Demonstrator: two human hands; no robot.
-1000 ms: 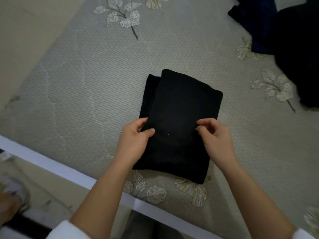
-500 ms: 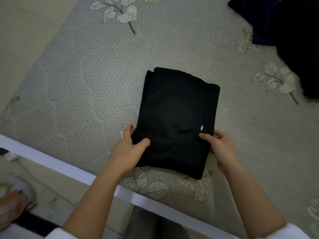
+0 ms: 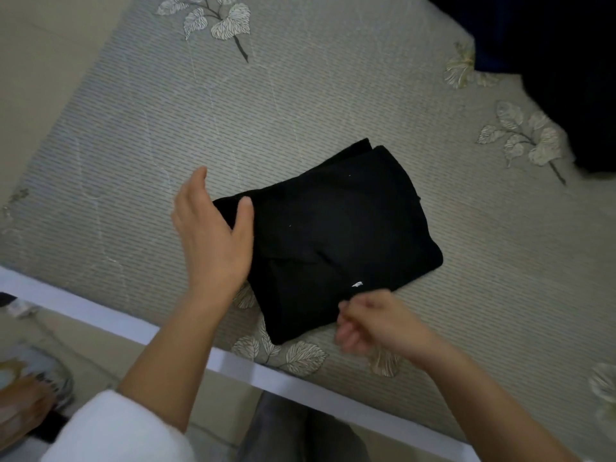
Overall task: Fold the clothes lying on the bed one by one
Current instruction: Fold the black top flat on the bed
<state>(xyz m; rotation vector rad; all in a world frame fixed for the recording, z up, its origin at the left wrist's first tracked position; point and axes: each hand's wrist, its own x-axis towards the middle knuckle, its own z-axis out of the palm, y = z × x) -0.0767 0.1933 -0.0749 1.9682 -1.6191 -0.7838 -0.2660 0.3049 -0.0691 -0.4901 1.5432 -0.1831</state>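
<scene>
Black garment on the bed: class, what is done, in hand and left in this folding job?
Done: the black garment lies folded in a compact rectangle on the bed. In hand: the left hand touches its left edge, the blurred right hand curls at its near edge. Left: the dark clothes heaped at far right look unfolded.

Left grip [image 3: 211, 235] flat-fingered, thumb splayed; right grip [image 3: 376, 323] blurred, fingers curled inward.
</scene>
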